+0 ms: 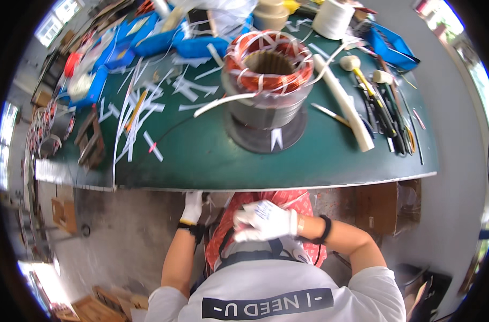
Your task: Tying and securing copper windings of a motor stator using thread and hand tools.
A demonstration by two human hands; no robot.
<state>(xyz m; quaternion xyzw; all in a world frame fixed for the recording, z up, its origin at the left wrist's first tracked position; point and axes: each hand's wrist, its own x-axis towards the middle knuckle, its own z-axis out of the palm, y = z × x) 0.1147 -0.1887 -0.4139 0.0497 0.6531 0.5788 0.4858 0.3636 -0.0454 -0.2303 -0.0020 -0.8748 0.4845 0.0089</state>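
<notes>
My right hand point(263, 220), in a white glove, is held in front of my waist above the red patterned cloth point(295, 201) over my lap. Its fingers point left and lie apart, and I see nothing in them. My left hand point(192, 209), gloved too, reaches to the table's front edge, which hides its fingers. On the green table point(201, 169), away from both hands, a motor stator point(266, 110) with orange-red windings tied in white stands upright on a dark round base point(244, 138). A white sleeve point(223, 102) sticks out from its left side.
Paper strips point(188, 88) litter the table's left half, near a rusty metal block point(90, 140). Right of the stator lie a white tube point(343, 102), a mallet point(350, 63) and several hand tools point(386, 115). Blue bins point(201, 47) and a thread spool point(333, 20) stand behind. A cardboard box point(381, 206) sits below.
</notes>
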